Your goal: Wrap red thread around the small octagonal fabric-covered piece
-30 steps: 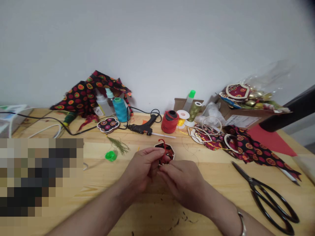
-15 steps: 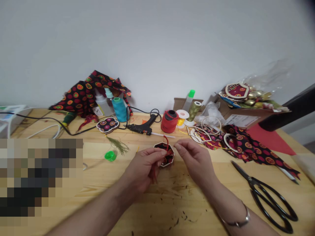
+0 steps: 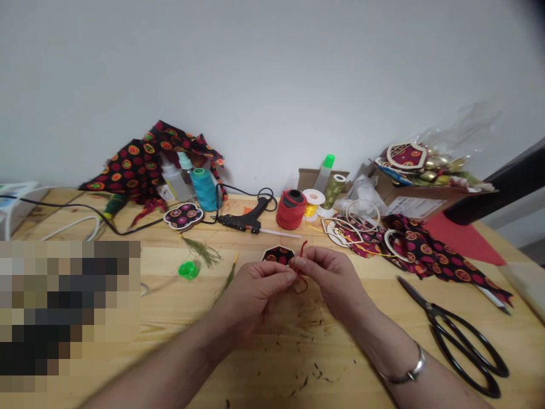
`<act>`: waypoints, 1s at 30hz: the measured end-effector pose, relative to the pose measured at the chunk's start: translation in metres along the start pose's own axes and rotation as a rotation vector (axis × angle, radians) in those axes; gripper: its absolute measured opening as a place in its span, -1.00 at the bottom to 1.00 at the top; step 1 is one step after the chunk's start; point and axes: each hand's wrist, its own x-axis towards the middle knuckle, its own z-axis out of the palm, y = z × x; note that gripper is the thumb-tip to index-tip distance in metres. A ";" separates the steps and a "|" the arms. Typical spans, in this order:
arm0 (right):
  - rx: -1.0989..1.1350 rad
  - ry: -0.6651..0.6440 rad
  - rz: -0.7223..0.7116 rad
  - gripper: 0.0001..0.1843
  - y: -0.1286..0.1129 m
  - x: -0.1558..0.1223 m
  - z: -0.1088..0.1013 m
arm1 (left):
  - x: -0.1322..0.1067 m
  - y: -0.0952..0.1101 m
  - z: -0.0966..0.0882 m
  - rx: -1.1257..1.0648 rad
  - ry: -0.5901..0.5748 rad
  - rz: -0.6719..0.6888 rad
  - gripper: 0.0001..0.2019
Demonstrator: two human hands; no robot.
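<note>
Both hands meet low over the middle of the table, fingertips touching or nearly so. Between my left hand (image 3: 261,284) and my right hand (image 3: 326,272) runs a red cord (image 3: 304,248), pinched by both; its short end sticks up above the right fingertips and a thin loop hangs below. Just behind the fingers shows an octagonal ornament (image 3: 279,253), pale-rimmed with dark patterned fabric inside. Its lower part is hidden by my hands, so I cannot tell whether the left fingers also grip it. A red cord spool (image 3: 291,210) stands beyond.
A black glue gun (image 3: 247,220) lies behind my hands, its cable running left. Large black scissors (image 3: 451,335) lie at the right. A green cap (image 3: 188,270), a flower-shaped ornament (image 3: 184,216) and a teal thread cone (image 3: 205,190) are left. A cardboard box (image 3: 417,199) stands back right.
My right hand has moved left to meet the left hand and now pinches the red cord. The octagonal ornament has become more hidden behind the fingers.
</note>
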 end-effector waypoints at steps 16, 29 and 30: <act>0.086 -0.182 0.185 -0.75 -0.002 -0.001 -0.005 | 0.001 0.003 -0.002 -0.033 0.007 0.044 -0.81; -0.124 0.063 0.070 -0.89 -0.002 -0.001 0.001 | -0.001 0.004 0.000 0.006 0.068 0.009 -0.75; -0.141 0.072 0.050 -0.89 -0.002 -0.001 0.001 | -0.001 0.004 0.000 -0.001 0.066 0.005 -0.76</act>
